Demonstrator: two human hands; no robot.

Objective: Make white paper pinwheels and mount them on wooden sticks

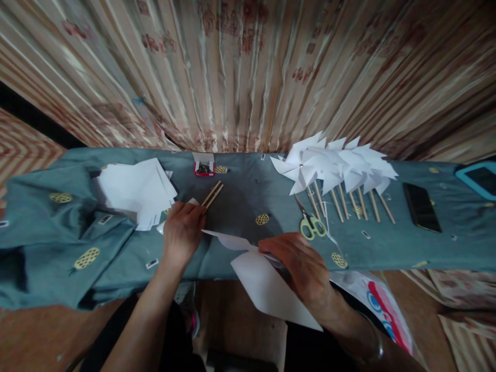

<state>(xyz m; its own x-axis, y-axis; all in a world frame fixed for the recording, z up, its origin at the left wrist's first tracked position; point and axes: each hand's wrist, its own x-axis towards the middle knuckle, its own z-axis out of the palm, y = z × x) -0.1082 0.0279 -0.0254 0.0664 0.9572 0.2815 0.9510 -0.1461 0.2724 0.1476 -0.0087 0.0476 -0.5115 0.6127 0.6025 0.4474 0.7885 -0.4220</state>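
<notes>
My left hand [183, 226] is curled closed over the near ends of two thin wooden sticks [213, 195], whose far ends stick out past the fingers. The fingertips are partly hidden. My right hand [300, 261] pinches the middle of a white paper pinwheel [267, 284] in front of the table's near edge; its blades are bent and tilted. A stack of white paper sheets [134, 183] lies left of my left hand. Beyond the sticks stands a small open red box [204, 166] with dark small pieces inside. Green-handled scissors [311, 227] lie beyond my right hand.
Several white pinwheels on sticks [310, 160] overlap in a row at the back right. Thin paper strips [330, 236] lie by the scissors. A dark phone [421, 207] and a blue-framed device [480, 180] lie farther right. Bunched green cloth [62, 237] covers the left end.
</notes>
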